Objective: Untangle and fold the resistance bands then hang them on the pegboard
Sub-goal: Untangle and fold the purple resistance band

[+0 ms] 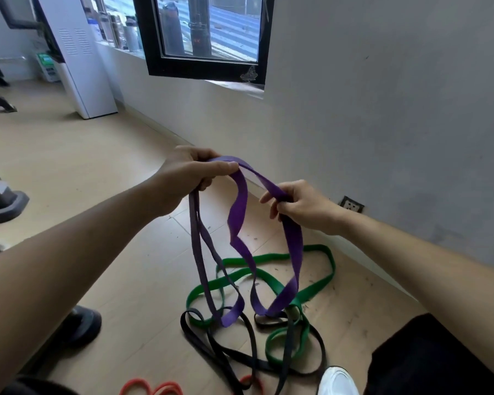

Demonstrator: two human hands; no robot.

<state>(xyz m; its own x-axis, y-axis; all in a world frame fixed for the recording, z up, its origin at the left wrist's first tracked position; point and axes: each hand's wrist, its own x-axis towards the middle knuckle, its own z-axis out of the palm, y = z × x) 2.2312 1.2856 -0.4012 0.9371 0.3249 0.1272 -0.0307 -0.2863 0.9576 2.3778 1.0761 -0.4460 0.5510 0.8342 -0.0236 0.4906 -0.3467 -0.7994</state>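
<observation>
Right now I am watching both bare hands holding up a purple resistance band (293,240) at about chest height, above a tiled floor (69,155). My left hand (188,178) is closing thumb against fingers over the top of the band, with several strands bunching through the fist and hanging straight down below it. My right hand (300,206), just to the right and slightly lower, is pinching one flat stretch of the same band between thumb and fingertips. Between the two hands the band is arching and twisting; below them it is drooping in long loops whose bottoms are reaching a heap on the floor.

That heap — directly beneath the hands — is a green band (320,286) and a black band (211,346) crossing each other, with a red band (151,387) showing at the lower edge, nearer my body.

I judge the purple band to be light, soft and floppy — a flat rubbery strap that twists easily and probably grips skin rather than slipping. Taking hold across its flat width, near the top of a loop, looks best. No pegboard is showing.
</observation>
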